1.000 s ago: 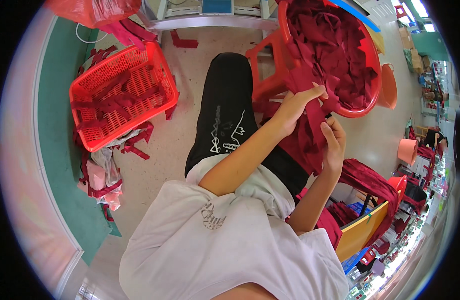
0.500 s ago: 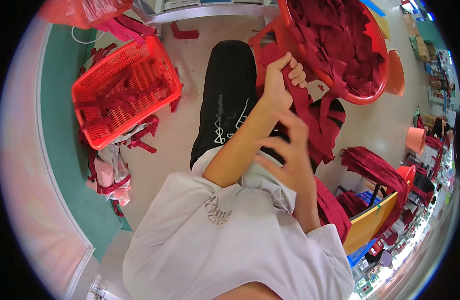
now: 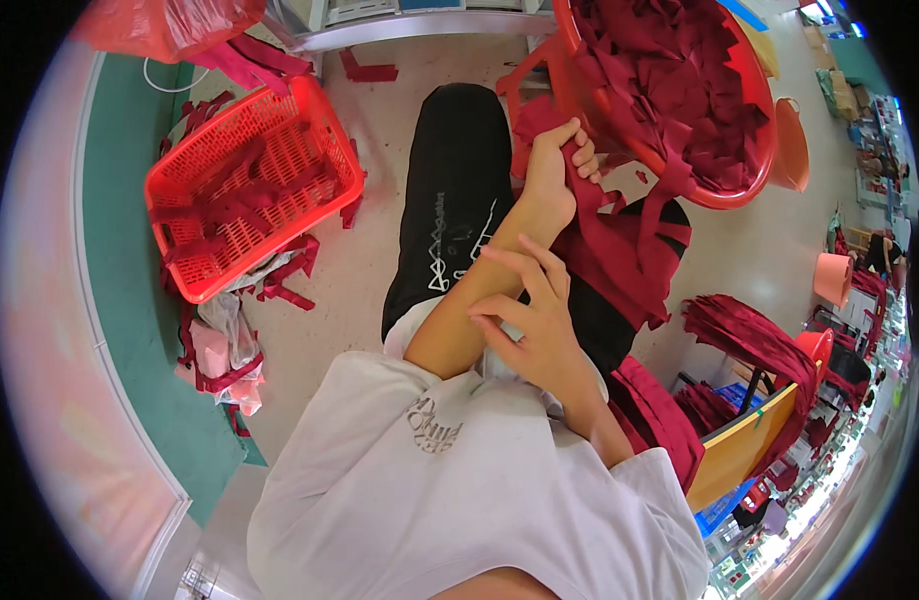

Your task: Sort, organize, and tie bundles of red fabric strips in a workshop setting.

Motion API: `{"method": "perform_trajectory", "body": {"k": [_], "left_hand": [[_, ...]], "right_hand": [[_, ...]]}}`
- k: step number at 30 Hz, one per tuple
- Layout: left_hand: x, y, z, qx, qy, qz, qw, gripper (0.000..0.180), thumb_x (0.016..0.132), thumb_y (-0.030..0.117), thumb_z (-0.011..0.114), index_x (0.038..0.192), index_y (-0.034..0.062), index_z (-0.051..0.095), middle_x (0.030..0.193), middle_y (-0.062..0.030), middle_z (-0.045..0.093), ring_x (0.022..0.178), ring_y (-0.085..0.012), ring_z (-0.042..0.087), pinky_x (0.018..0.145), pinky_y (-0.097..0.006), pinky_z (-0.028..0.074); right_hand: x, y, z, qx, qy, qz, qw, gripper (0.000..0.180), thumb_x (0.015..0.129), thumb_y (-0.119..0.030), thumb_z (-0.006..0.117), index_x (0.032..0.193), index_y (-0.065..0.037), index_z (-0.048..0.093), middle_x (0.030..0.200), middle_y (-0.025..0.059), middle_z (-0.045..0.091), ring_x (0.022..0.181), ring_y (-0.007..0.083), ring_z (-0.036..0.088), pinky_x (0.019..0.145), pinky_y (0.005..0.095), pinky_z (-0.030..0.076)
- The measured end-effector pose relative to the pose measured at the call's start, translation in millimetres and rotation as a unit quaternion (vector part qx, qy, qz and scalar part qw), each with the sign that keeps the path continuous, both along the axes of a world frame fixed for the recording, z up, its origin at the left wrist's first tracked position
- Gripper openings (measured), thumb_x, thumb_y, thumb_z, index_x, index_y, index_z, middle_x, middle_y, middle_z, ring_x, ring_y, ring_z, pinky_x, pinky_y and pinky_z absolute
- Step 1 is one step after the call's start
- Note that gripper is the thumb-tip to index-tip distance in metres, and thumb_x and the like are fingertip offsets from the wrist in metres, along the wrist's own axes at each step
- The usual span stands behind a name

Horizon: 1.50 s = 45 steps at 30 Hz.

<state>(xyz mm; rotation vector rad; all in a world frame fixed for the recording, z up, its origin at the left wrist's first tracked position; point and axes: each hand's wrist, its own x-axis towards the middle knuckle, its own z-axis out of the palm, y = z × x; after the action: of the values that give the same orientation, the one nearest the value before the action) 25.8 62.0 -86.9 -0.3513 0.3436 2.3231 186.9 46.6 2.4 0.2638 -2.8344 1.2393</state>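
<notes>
Gripping one maroon cloth strip (image 3: 620, 235) — left hand (image 3: 555, 175); one red basket (image 3: 245, 190).

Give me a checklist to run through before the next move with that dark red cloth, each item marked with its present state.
1. Left hand closed on the dark red cloth piece: ok.
2. Right hand free for the cloth: not ok, it rests open on the left forearm.
3. Cloth hanging free of the round red tub: cannot tell, its upper end lies right at the tub's edge.
4. Red slotted basket has room: ok, only a few strips inside.
5. Floor by the basket free of scraps: not ok, red strips lie around it.
</notes>
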Motion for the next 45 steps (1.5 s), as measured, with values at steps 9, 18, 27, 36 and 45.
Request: {"method": "perform_trajectory", "body": {"k": [9,18,27,36,45], "left_hand": [[-14,-14,0,-0.016,-0.005,0.036,0.999,0.023,0.092,0.022,0.052,0.073,0.0127,0.044,0.058,0.0018,0.036,0.054,-0.0145,0.037,0.06,-0.031,0.036],[-19,-17,11,-0.027,-0.017,0.038,0.999,0.023,0.094,0.023,0.05,0.075,0.0116,0.046,0.059,-0.0016,0.041,0.054,-0.0175,0.04,0.058,-0.032,0.038],[-16,-19,19,-0.043,-0.028,0.037,0.998,0.022,0.095,0.02,0.046,0.074,0.0116,0.044,0.059,-0.001,0.04,0.054,-0.0165,0.039,0.058,-0.031,0.038],[-17,-18,18,-0.038,-0.003,0.043,0.998,0.022,0.095,0.019,0.044,0.075,0.0115,0.044,0.058,-0.0006,0.04,0.053,-0.0161,0.039,0.057,-0.031,0.037],[-17,-15,19,-0.022,0.0,0.038,0.999,0.021,0.095,0.019,0.045,0.075,0.0117,0.044,0.058,-0.0003,0.04,0.053,-0.0156,0.039,0.057,-0.03,0.037]], "right_hand": [[3,61,5,-0.226,-0.118,-0.079,0.964,0.014,0.072,0.004,0.072,0.085,-0.001,0.07,0.08,0.0079,0.065,0.077,0.0206,0.061,0.07,0.029,0.047],[25,54,3,-0.283,-0.243,0.237,0.897,0.007,0.082,-0.005,0.072,0.089,-0.006,0.073,0.082,0.0029,0.064,0.075,0.0187,0.057,0.063,0.0295,0.043],[42,46,4,-0.296,-0.312,0.243,0.87,0.008,0.085,-0.007,0.069,0.092,-0.007,0.072,0.082,0.0015,0.062,0.074,0.0166,0.054,0.062,0.0288,0.043],[52,42,1,-0.314,-0.358,0.252,0.842,0.011,0.086,-0.011,0.069,0.097,-0.007,0.07,0.086,0.0028,0.065,0.078,0.0192,0.057,0.065,0.0301,0.045],[59,23,3,-0.28,-0.305,0.305,0.857,0.008,0.079,-0.01,0.066,0.086,-0.009,0.063,0.078,0.0024,0.06,0.081,0.02,0.058,0.074,0.0338,0.047]]}}
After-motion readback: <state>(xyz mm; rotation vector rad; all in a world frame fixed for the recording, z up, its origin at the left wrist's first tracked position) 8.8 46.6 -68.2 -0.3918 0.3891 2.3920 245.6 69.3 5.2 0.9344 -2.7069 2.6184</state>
